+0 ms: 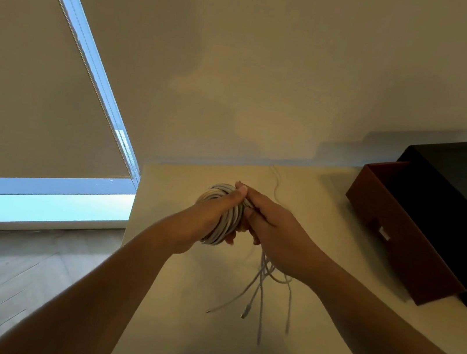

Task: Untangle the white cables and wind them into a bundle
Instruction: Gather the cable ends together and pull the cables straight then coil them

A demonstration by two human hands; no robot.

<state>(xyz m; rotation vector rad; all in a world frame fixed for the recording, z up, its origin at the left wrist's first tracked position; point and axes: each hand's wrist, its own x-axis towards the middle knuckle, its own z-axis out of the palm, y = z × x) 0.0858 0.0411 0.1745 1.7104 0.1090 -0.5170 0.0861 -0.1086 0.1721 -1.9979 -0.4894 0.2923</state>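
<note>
White cables [229,221] are held above the pale desk [169,304], most of them wound into a coil. At far left a roller blind [29,68] covers the window. The left hand [202,218] grips the coil, thumb laid over its top. Touching it, the right hand [277,229] pinches the strands beside the coil, and the loose ends [261,291] dangle below toward the desk. Farther right a brown box [406,235] stands open.
</note>
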